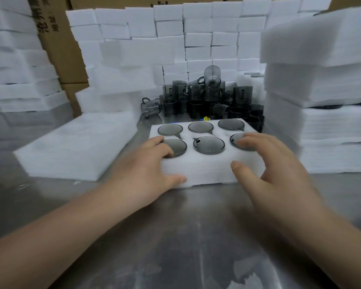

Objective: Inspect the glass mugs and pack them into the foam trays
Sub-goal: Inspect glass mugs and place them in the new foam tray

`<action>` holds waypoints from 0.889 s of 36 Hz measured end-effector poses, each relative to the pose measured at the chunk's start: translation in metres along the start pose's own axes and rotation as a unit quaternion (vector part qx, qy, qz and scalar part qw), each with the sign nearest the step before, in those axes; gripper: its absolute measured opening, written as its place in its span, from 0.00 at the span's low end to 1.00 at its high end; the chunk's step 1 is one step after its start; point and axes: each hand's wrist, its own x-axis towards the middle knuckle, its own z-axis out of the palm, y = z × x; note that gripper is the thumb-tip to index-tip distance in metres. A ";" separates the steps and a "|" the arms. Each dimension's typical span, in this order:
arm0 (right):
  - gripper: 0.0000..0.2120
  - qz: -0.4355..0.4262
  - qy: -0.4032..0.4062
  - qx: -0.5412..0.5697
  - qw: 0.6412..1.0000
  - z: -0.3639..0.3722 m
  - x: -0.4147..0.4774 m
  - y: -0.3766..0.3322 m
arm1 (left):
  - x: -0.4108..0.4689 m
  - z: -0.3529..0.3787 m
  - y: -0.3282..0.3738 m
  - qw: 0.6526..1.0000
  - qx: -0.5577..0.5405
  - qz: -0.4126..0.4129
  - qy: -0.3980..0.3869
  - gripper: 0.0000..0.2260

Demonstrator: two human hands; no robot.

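A white foam tray (208, 173) lies on the steel table in front of me, with several smoky grey glass mugs (208, 144) sunk into its round holes. My left hand (146, 170) lies over the tray's near left corner, fingers on the top by a mug, thumb against the front wall. My right hand (271, 163) hovers at the near right corner with its fingers spread over a mug and the thumb near the front wall. Behind the tray stands a heap of loose grey mugs (204, 99).
A flat foam slab (75, 147) lies left of the tray. Tall stacks of foam trays (325, 97) rise on the right, more foam blocks (196, 36) wall the back, and cardboard boxes (56, 42) stand at the back left. Bare steel table (186, 236) lies in front.
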 end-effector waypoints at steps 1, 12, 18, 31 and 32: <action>0.18 0.000 0.007 0.009 1.000 -0.001 -0.001 -0.001 | 0.001 0.001 0.002 1.000 0.001 0.001 0.004 0.17; 0.18 -0.009 0.036 0.056 0.998 -0.004 -0.002 -0.004 | -0.003 0.004 -0.001 0.998 -0.054 -0.006 0.026 0.14; 0.12 -0.018 0.036 0.079 0.996 -0.004 -0.003 -0.001 | -0.002 0.002 -0.011 0.995 -0.095 -0.009 0.017 0.13; 0.12 -0.012 0.012 0.064 0.998 -0.002 0.001 0.006 | 0.006 0.015 0.001 0.995 -0.097 0.029 0.020 0.14; 0.11 -0.011 0.013 0.068 0.998 -0.002 0.000 0.006 | 0.008 0.017 0.002 0.995 -0.093 0.033 0.025 0.14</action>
